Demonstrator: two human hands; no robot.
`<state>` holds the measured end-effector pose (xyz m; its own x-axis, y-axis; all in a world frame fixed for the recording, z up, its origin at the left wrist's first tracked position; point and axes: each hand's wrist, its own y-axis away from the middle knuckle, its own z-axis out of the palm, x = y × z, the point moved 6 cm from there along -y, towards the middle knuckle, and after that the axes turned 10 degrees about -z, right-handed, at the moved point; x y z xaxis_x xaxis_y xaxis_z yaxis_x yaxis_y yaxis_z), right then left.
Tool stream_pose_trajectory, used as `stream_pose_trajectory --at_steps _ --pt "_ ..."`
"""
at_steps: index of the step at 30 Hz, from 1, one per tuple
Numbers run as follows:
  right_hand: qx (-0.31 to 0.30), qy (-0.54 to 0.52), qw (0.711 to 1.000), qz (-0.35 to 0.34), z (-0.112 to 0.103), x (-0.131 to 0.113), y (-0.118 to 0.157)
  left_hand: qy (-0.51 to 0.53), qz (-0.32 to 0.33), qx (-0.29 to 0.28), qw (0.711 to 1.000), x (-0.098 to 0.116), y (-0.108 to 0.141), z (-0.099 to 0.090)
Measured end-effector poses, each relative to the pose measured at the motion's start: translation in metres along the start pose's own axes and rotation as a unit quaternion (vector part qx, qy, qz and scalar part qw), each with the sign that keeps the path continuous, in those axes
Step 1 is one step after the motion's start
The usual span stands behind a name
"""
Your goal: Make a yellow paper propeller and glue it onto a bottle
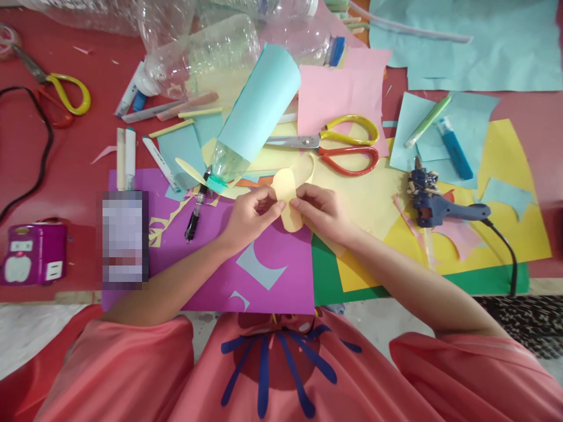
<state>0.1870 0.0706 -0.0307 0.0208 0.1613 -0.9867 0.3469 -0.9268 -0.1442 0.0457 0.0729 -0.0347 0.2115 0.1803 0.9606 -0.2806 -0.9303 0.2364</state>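
Observation:
Between my two hands is a small pale yellow paper strip with rounded ends [287,186], narrowed at its middle. My left hand [255,212] pinches its left edge with thumb and fingertips. On the opposite edge my right hand [322,210] pinches it the same way. Just beyond my left hand lies a plastic bottle wrapped in light blue paper [264,102], tilted, its green cap [217,183] toward me. Pale yellow paper pieces stick out beside the cap. A black pen [197,205] rests near it. Scissors with yellow and red handles [325,143] lie beyond my right hand.
A blue glue gun [440,202] with a black cord lies at right on yellow paper [523,234]. Clear plastic bottles [211,50] fill the back. Markers, a phone [125,237], a purple box [35,253] and second scissors [53,79] are at left. Purple paper [206,281] lies under my hands.

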Motion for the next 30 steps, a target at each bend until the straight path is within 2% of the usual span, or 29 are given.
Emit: stream_pose_trajectory --at_steps 14,20,26,30 --pt "0.007 -0.013 1.000 0.019 0.0004 0.0037 0.0009 0.003 -0.017 -0.022 1.000 0.0041 -0.0004 -0.0002" --pt "0.085 -0.051 0.994 0.037 -0.0083 0.0038 0.0022 0.035 0.028 -0.012 0.999 0.0024 0.0014 -0.0024" --pt "0.097 -0.084 0.991 0.049 -0.0084 0.0040 0.0013 0.057 0.103 -0.065 0.991 0.0039 0.0042 0.0032" --pt "0.101 -0.074 0.991 0.044 -0.0090 0.0030 0.0013 0.056 0.142 -0.076 0.985 0.0082 0.0065 0.0041"
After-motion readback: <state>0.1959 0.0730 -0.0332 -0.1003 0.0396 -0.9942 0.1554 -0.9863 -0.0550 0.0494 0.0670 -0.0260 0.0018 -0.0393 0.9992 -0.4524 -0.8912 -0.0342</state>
